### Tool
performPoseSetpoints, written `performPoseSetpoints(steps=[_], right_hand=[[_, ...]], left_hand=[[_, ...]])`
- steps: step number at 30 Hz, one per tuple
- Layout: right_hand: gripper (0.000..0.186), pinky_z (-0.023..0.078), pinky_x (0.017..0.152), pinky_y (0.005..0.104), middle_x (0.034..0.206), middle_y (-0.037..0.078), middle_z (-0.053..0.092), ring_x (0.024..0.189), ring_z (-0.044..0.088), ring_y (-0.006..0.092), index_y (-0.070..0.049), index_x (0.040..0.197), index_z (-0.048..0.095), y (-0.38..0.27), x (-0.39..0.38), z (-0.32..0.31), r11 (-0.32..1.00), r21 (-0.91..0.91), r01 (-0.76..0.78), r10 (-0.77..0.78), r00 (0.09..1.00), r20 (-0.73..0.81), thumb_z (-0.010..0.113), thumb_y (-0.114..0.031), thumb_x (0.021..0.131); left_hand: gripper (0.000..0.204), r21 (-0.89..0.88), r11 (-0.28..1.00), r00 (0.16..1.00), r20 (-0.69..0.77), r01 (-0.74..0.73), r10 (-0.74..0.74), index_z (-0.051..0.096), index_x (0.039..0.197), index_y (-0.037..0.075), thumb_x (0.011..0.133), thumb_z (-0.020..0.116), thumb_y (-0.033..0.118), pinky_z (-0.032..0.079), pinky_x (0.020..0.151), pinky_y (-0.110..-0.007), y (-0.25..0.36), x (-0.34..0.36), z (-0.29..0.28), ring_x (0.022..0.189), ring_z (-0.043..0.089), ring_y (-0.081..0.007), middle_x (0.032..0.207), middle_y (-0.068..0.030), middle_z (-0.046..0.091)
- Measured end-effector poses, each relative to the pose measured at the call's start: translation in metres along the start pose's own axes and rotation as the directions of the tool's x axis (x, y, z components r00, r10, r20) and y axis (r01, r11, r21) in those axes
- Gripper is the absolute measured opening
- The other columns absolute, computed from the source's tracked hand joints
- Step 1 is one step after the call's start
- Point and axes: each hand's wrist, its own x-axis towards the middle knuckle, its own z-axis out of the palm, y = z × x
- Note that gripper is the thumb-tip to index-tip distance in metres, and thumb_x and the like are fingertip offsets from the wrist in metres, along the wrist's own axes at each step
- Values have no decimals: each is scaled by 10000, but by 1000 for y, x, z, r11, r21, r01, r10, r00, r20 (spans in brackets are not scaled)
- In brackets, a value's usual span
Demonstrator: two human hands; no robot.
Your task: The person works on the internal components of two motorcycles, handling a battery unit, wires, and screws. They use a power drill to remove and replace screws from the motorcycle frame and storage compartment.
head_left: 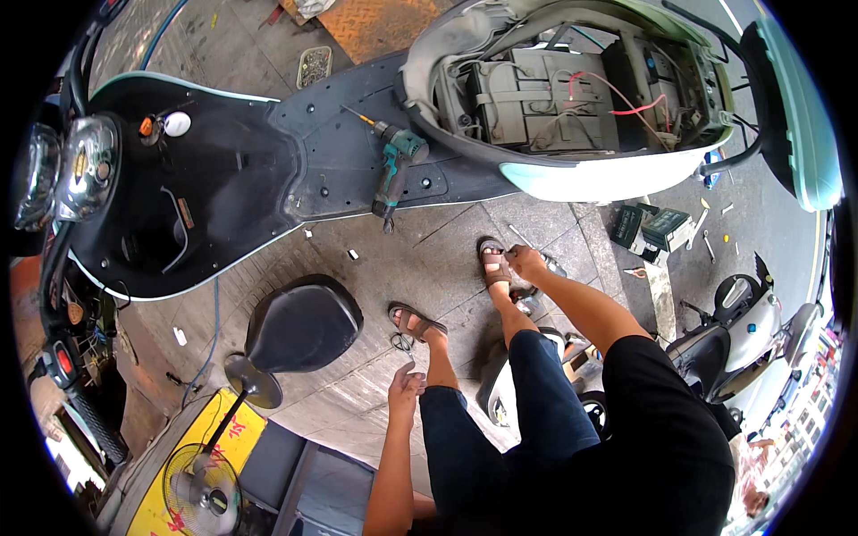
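My right hand (527, 263) is closed on a thin metal tool (521, 234) beside my sandalled foot. My left hand (407, 386) is by my knee, fingers loosely curled and apart, apparently empty; a scissor-like tool (402, 343) lies near it. Before me stands a pale mint scooter (590, 179), its seat compartment open over batteries (536, 98) and red and grey wires. A teal drill (391, 170) with a bit lies on the dark footboard (326, 156). A black seat (304, 323) rests below the scooter on the left.
A fan (201, 491) stands by a yellow sign (219, 420) at lower left. Green boxes (661, 230) and wrenches (708, 241) lie on the right, near another scooter (742, 339). An orange metal plate (375, 22) is beyond the footboard. A person (751, 473) shows at the lower right rim.
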Motion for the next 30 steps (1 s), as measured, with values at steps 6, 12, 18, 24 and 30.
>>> performPoseSetpoints(steps=[6, 12, 18, 24, 30], right_hand=[[257, 506, 552, 281, 751, 88, 666, 635, 632, 158, -4, 984, 635, 59, -107, -63, 675, 628, -388, 287, 922, 261, 535, -228, 906], [265, 517, 555, 293, 805, 96, 664, 646, 624, 171, 9, 1023, 614, 72, -150, -75, 569, 678, -466, 273, 885, 379, 546, -219, 907], [281, 525, 588, 298, 823, 97, 662, 689, 629, 171, -2, 1047, 605, 44, -145, -80, 441, 772, -457, 279, 888, 366, 544, -241, 911], [284, 511, 566, 287, 787, 105, 662, 660, 633, 173, 16, 1016, 599, 54, -143, -35, 243, 843, -479, 434, 831, 347, 560, -249, 921], [215, 466, 515, 274, 762, 80, 622, 618, 580, 143, -19, 920, 557, 56, -153, 22, 45, 861, -506, 479, 768, 426, 579, -232, 908]], left_hand=[[359, 141, 987, 996, 52, -75, 68, 544, 1219, 40, 897, 621, 177, 478, 680, -240, 110, 34, 54, 767, 598, -117, 913, -33, 634], [421, 363, 899, 968, 139, -245, 207, 528, 1248, 45, 894, 635, 245, 469, 712, -274, 206, 83, 98, 786, 598, -134, 902, -48, 644], [363, 444, 876, 977, 178, -189, 121, 557, 1208, 81, 893, 635, 244, 453, 693, -262, 234, 128, 102, 796, 596, -122, 912, -26, 639], [358, 479, 867, 936, 348, -138, -43, 554, 1212, 69, 896, 640, 215, 467, 715, -248, 237, 139, 133, 812, 600, -124, 945, -30, 634], [320, 680, 731, 933, 297, -57, -204, 557, 1197, 64, 911, 619, 194, 478, 730, -248, 243, 144, 132, 819, 605, -117, 963, -38, 635]])
